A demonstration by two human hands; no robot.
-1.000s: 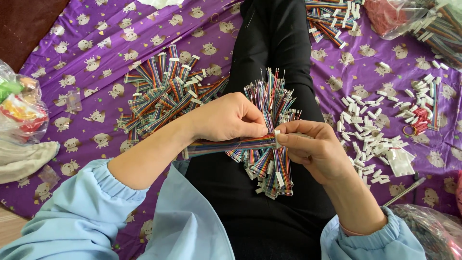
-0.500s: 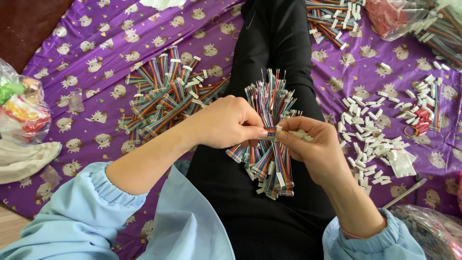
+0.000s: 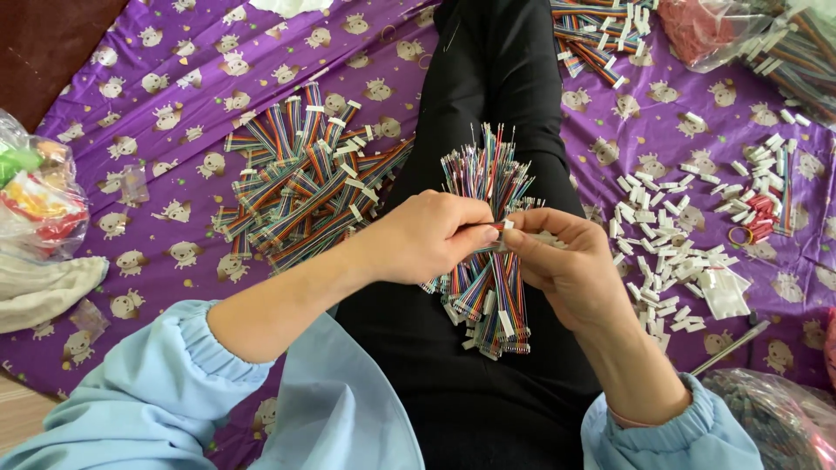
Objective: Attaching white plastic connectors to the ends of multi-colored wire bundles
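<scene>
My left hand [image 3: 427,237] and my right hand [image 3: 566,265] meet fingertip to fingertip over my lap, pinching the end of a short multicoloured ribbon cable [image 3: 498,228]. The right hand's fingers also close around a small white plastic connector [image 3: 547,237], mostly hidden. Directly beneath the hands, a bundle of coloured ribbon cables [image 3: 488,287] lies on my black trousers [image 3: 488,78], fanned out with bare wire ends pointing away from me.
A heap of finished ribbon cables [image 3: 300,187] lies left on the purple patterned cloth [image 3: 174,96]. Loose white connectors [image 3: 688,252] scatter to the right. More cables [image 3: 601,35] lie far right; plastic bags [image 3: 39,187] sit at the left edge.
The length of cable stretched leftwards under my left hand has been drawn in; only its tip now shows between the fingertips. Both hands stay over the lap.
</scene>
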